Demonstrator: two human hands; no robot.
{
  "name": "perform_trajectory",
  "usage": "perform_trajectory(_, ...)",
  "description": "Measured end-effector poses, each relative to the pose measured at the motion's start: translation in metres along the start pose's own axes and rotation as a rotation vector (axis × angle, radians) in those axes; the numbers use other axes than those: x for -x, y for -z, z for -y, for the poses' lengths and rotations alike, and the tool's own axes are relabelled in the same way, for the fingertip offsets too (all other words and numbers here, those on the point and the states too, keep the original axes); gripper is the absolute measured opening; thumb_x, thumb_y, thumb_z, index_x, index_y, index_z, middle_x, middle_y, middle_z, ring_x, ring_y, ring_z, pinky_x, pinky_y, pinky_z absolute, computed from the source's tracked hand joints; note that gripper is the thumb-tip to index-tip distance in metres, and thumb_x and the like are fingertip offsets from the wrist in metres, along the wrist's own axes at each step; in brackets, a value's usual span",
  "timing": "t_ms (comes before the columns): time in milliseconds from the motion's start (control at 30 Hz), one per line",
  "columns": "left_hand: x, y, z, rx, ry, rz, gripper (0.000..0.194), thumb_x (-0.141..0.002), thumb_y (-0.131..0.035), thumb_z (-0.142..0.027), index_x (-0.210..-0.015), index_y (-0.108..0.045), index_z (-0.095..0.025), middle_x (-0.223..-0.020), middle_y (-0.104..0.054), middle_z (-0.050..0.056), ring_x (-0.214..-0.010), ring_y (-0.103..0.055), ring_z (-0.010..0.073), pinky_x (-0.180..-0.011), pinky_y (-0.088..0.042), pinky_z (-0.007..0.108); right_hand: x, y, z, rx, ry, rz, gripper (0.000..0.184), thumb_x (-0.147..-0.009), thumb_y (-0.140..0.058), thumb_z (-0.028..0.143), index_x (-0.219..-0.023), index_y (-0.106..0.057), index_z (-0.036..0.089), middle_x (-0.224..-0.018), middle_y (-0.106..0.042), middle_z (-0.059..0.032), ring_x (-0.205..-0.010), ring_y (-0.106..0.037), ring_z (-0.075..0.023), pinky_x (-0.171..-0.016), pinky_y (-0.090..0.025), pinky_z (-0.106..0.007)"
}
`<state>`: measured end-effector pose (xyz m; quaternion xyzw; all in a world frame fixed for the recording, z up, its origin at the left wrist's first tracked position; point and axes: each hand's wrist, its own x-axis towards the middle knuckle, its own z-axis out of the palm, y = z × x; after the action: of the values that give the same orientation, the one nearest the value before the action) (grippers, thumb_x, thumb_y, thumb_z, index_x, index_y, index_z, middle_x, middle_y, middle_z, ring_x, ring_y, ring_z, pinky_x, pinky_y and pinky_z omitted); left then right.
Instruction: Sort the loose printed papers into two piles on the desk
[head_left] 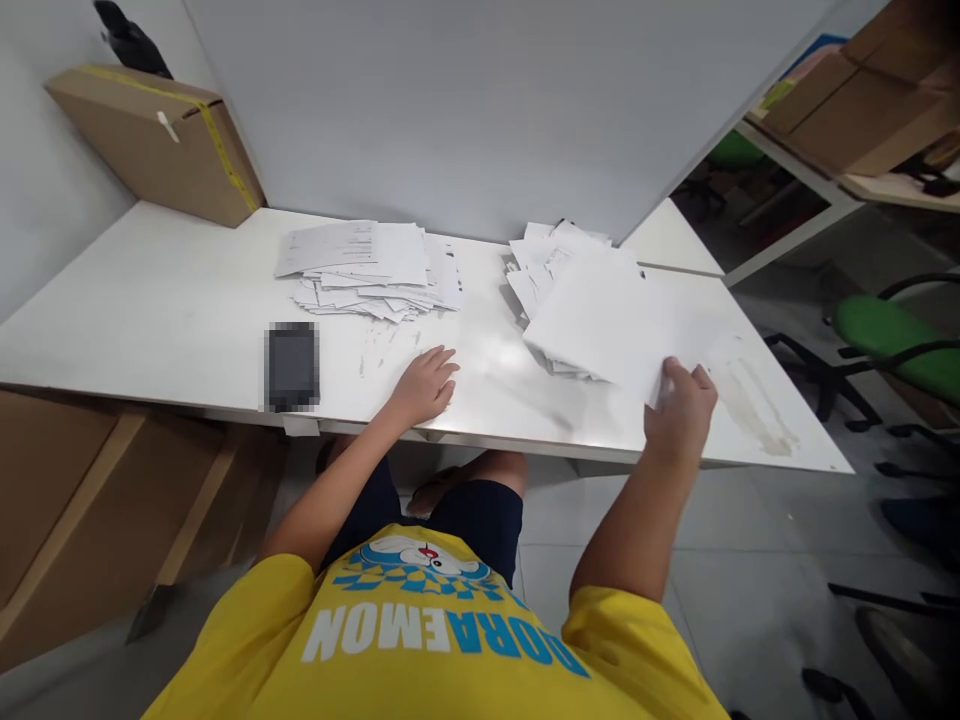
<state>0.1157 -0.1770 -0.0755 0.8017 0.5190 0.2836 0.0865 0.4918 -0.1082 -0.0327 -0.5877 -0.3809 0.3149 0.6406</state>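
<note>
My left hand (427, 386) rests on the table near its front edge with the fingers stretched out, holding nothing. To the right, my right hand (681, 408) is closed on the near right corner of a white sheet of paper (600, 305). That sheet spreads over a loose pile of papers (531, 262), whose edges stick out at odd angles. Its outline near my fingers blends into the white tabletop. Beyond my left hand sits another stack of printed papers (367, 265), with uneven edges.
A white table (187, 290) stands against a pale partition. A dark, blurred-out device (292, 366) lies near its front edge. One cardboard box (161, 145) stands at the back left, and open cartons (97, 500) are below. Green chairs (896, 340) are on the right.
</note>
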Motion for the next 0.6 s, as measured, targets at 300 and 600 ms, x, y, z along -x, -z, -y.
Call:
perform_trajectory(300,0.005,-0.005,-0.002,-0.061,-0.013,-0.094,0.035,-0.095,-0.045,-0.026,-0.120,-0.064,-0.011,-0.135,-0.064,0.017,-0.135,-0.053,0.0327,-0.110,-0.048,0.051,-0.065,-0.080,-0.049,-0.160,-0.160,0.062,0.018,-0.082,-0.053,0.040,-0.092,-0.050,0.025,-0.113,-0.057,-0.0110,-0.113,-0.060,-0.0241,-0.096,-0.056,-0.052)
perform_trajectory(600,0.009,-0.009,0.000,-0.034,-0.033,-0.130,0.027,-0.095,-0.046,-0.026,-0.113,-0.063,-0.015,-0.127,-0.067,0.016,-0.132,-0.056,0.0319,-0.106,-0.053,0.052,0.031,-0.077,-0.041,-0.101,0.063,-0.087,0.054,-0.089,-0.046,0.056,-0.137,-0.046,0.033,-0.151,-0.039,-0.0079,-0.148,-0.037,-0.0211,-0.121,-0.034,-0.050)
